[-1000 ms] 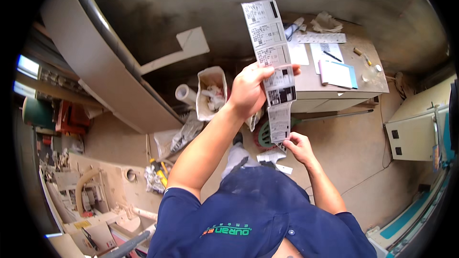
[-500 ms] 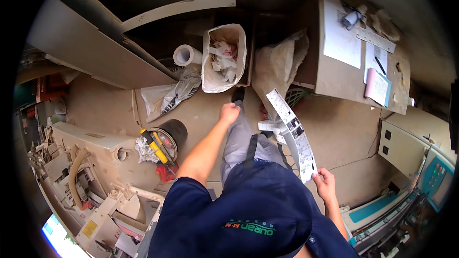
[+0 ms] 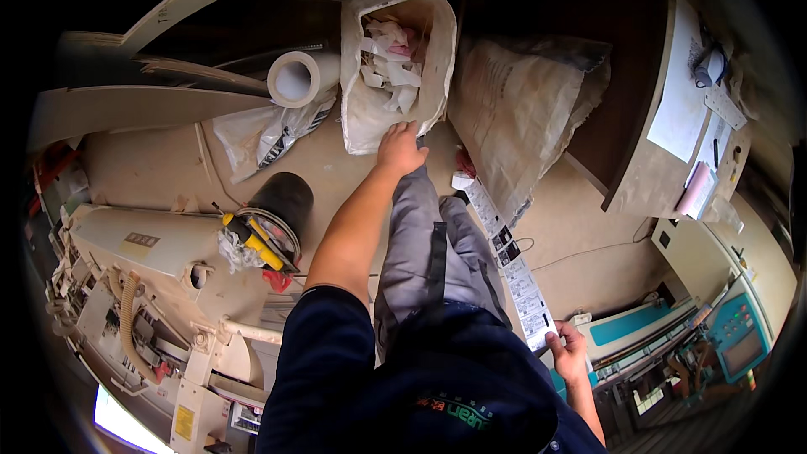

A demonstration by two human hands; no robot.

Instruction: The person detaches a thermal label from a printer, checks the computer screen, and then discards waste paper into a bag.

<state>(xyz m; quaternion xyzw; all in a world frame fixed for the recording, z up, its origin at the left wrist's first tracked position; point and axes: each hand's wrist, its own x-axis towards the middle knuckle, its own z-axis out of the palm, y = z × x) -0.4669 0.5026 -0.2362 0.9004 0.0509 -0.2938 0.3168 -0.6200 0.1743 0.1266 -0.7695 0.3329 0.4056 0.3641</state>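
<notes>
My left hand (image 3: 402,150) reaches forward over the near edge of a white woven sack (image 3: 361,122) that stands open with crumpled white and pink paper scraps (image 3: 392,63) inside. Its fingers point toward the scraps, the thumb stands apart, and no object shows in it. Whether the fingertips touch the sack is hard to tell. Down at my right side, my right hand (image 3: 569,353) pinches the near end of a long strip of printed labels (image 3: 519,286) between thumb and fingers. The strip hangs away along my right leg, its far end near the floor.
A white roll (image 3: 294,80) and a plastic bag (image 3: 273,139) lie left of the sack. Another large sack (image 3: 521,109) leans against a desk (image 3: 651,176) bearing papers. A black bucket (image 3: 282,206) with yellow-handled tools stands left. Machines (image 3: 134,244) flank me, one with a teal control panel (image 3: 740,332).
My left hand has moved forward and up to the sack's near edge, its fist loosening. The label strip has swung down closer to my leg. My view has come nearer the sack.
</notes>
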